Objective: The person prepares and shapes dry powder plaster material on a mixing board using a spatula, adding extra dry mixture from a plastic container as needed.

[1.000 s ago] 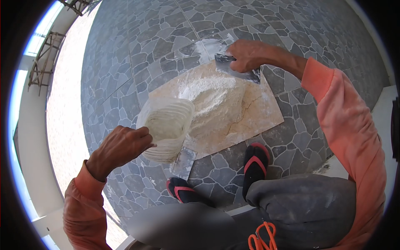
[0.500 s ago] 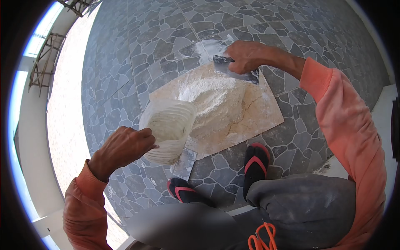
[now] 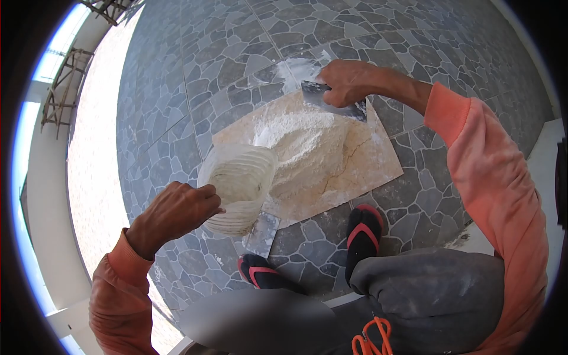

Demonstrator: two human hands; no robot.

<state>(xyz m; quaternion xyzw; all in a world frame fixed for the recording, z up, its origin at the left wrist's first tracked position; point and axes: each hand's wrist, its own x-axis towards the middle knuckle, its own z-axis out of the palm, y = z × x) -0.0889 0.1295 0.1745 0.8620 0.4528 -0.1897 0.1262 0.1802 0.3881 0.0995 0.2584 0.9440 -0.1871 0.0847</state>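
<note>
My left hand grips the near-left rim of a translucent ribbed plastic tub, its fingers closed on the edge. The tub is tilted, and what looks like some clear liquid lies inside. My right hand is closed around a wide-bladed putty knife, held over the far side of a tan board. A heap of white powder covers the board's middle, beside the tub. The putty knife's handle is mostly hidden by my fingers.
A flat metal blade lies by the board's near-left corner. White powder is spilled on the stone-patterned floor tiles past the board. My feet in red-strapped flip-flops stand close to the near edge. Wooden scaffolding is far left.
The tub and my left hand have shifted very slightly. My right hand and the putty knife have dipped a little; both grips are unchanged.
</note>
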